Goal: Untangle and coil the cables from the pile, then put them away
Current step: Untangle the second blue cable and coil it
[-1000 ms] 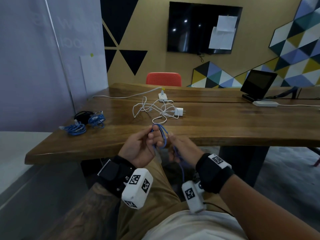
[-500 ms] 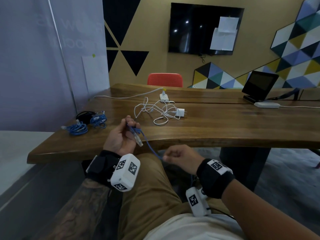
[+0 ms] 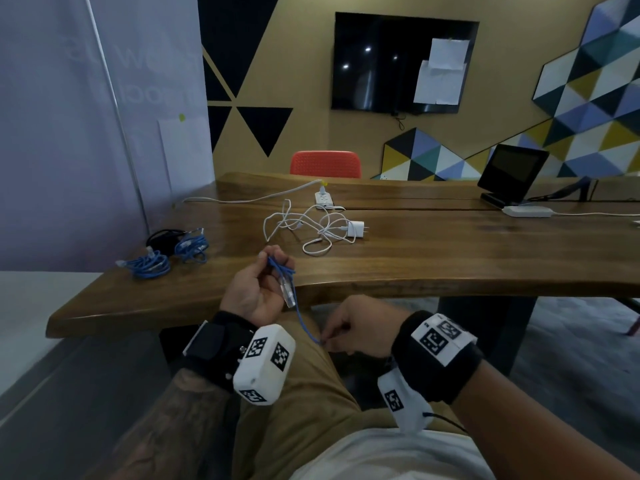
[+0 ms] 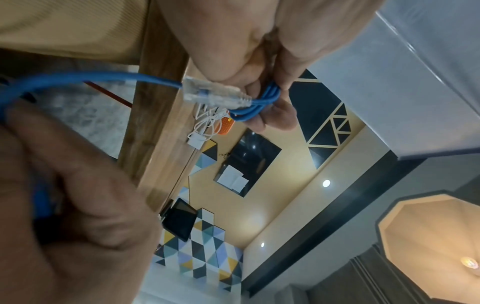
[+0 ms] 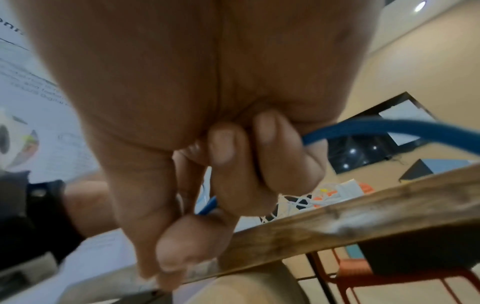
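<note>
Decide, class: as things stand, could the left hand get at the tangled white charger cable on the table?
Probably not yet: the left hand grips folded loops of the blue ethernet cable. Nothing lies between it and the white charger cable.

On the table [image 3: 450,258], a tangle of cords [image 3: 308,228] with a charger [image 3: 356,228] is set near the middle, a power strip [image 3: 323,199] just behind it, and coiled cables [image 3: 162,254] are laid well to the left near the wall. A tablet [image 3: 512,171] is stood at the far right, and a chair [image 3: 325,163] is placed behind the table. Before the near edge, over the lap, a cable [image 3: 301,317] is held between the left hand [image 3: 256,289] and, lower and to the right, the right hand [image 3: 360,327].
</note>
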A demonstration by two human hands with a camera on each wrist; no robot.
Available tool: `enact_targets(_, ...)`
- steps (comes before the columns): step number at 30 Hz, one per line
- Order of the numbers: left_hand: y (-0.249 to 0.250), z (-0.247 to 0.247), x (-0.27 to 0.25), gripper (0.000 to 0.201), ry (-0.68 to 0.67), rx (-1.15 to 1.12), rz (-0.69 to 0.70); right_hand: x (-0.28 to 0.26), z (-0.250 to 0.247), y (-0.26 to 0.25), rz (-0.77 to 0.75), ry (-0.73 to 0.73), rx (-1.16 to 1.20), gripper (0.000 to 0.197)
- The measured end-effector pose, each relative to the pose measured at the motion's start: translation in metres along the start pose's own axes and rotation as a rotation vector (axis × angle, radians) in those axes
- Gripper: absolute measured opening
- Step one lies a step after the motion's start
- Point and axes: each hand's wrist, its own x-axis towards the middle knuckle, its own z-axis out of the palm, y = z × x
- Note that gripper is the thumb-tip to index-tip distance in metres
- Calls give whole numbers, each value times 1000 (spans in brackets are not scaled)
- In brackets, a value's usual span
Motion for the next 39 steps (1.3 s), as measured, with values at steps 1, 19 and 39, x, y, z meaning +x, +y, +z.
enact_targets(1, -2, 0, -1, 27, 11, -28, -6, 1, 3, -1, 4, -31, 12, 13)
enact_targets(19, -42, -1, -24, 36, -498, 870, -117, -13, -42, 13, -256, 744, -122, 10)
enact_targets(39, -21, -13, 5, 21, -105, 150, 103, -4, 12, -22, 3, -133, -28, 31)
